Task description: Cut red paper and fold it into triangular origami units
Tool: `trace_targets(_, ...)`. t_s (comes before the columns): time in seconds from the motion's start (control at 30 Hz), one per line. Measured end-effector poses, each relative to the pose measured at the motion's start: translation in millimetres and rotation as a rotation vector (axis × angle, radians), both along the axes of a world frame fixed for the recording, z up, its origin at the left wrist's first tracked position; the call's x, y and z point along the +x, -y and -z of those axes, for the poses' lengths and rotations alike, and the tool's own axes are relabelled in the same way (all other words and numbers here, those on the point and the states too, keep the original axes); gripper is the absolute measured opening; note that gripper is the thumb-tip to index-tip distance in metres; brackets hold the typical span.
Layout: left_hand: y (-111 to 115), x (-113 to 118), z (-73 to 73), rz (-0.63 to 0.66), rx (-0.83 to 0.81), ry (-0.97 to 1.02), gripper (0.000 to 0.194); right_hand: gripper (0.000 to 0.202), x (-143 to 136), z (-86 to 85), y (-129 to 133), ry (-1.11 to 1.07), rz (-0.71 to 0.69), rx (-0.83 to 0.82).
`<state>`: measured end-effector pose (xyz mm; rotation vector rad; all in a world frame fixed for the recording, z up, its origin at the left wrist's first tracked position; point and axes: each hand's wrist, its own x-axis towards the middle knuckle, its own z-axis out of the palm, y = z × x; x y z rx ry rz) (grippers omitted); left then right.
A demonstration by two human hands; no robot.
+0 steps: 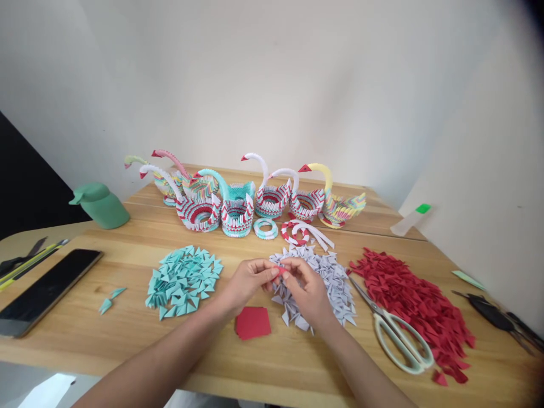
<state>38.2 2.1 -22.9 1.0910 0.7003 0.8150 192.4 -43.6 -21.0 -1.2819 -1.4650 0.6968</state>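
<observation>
Pinching red piece [279,272] at frame centre with left hand [246,283] and right hand [309,290] — fingertip to fingertip (cannot tell its folds) — by grey pile [340,283]. Also noting red stack [254,323] at lower centre, teal pile [182,280] left of centre, scissors [377,310] beside red pile [412,294] at lower right.

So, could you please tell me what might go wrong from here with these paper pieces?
The small red paper piece pinched between the left hand and right hand could slip and drop among the pale lilac paper triangles nearby. The metal scissors with pale loop handles lie right beside the red paper triangles, so picking them up might scatter some.
</observation>
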Motion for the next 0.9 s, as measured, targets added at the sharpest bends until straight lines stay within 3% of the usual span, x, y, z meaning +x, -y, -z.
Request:
trace_targets(0.17,-1,0,3.0,-0.015,-0.079,0.057,0.038,0.024,0,2.7,-2,-0.024,-0.008,-0.011)
trace_targets(0.33,-4,-2,-1.2,-0.079,0.152,-0.09,0.043,0.031,3,-0.1,-3,0.037,-0.089,-0.087)
trace_targets(0.5,-3,-2,-1.4,-0.056,0.31,-0.161,0.043,0.031,4,-7.9,-2,0.196,-0.121,-0.056)
trace_targets(0.63,-3,-3,-4.0,-0.009,0.24,-0.111,0.053,0.024,6,-9.0,-2,0.168,-0.152,-0.066)
trace_targets(0.77,-3,-5,-8.8,0.028,0.091,-0.015,0.064,0.027,9,-2.4,-3,0.057,-0.072,-0.076)
trace_targets(0.9,-2,-4,-7.1,0.04,0.052,-0.013,0.052,0.031,11,0.6,-3,0.025,-0.007,-0.044)
